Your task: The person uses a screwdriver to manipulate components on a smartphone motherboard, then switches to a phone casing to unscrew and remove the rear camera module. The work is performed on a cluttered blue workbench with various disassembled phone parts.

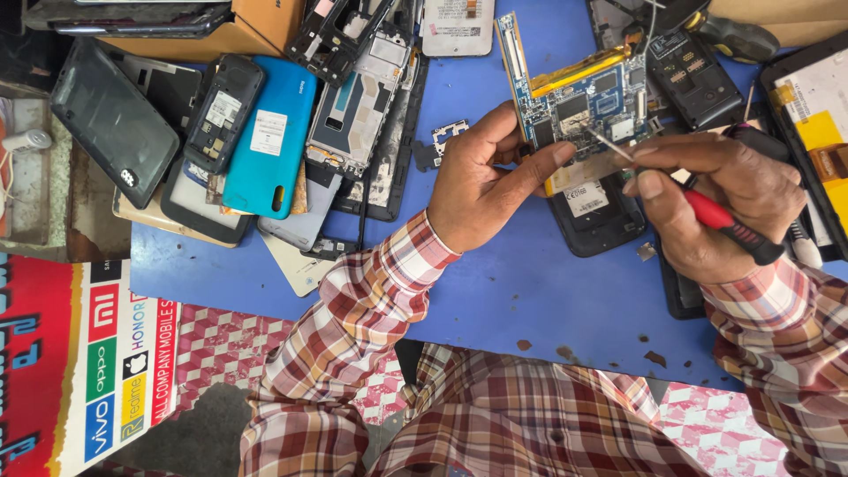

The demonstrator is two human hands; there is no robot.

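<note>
Blue matte worktop (530, 291) filled the head view, scuffed and chipped near my edge, with checkered pink-and-white cloth below it and a printed poster (79, 362) at lower left. My left hand (481, 185) held the circuit board (579, 93) up off the surface, thumb and fingertips pinched shut on its lower edge, so the populated face tilted toward me and stayed steady for probing. Board was thin and rigid, blue laminate with dark square chips, silver shields and a strip of glossy amber tape across the top. My right hand (707, 199) was closed around the screwdriver (698, 212), red ribbed handle with black grip tucked along the palm, index finger and thumb pressed forward near the shaft for fine control; its slim metal tip touched the board near the middle. Directly under the board lay a black phone back shell (594, 221) with a white label, likely set there within reach. Spare parts were piled at the far left: a teal plastic back cover (269, 132), smooth and rounded, a dark keypad phone body (223, 110), a bare metal mid-frame (353, 106), and a dark glossy cover (110, 119). Cardboard box (238, 26) sat behind the pile. Plaid cotton sleeves covered both forearms.
</note>
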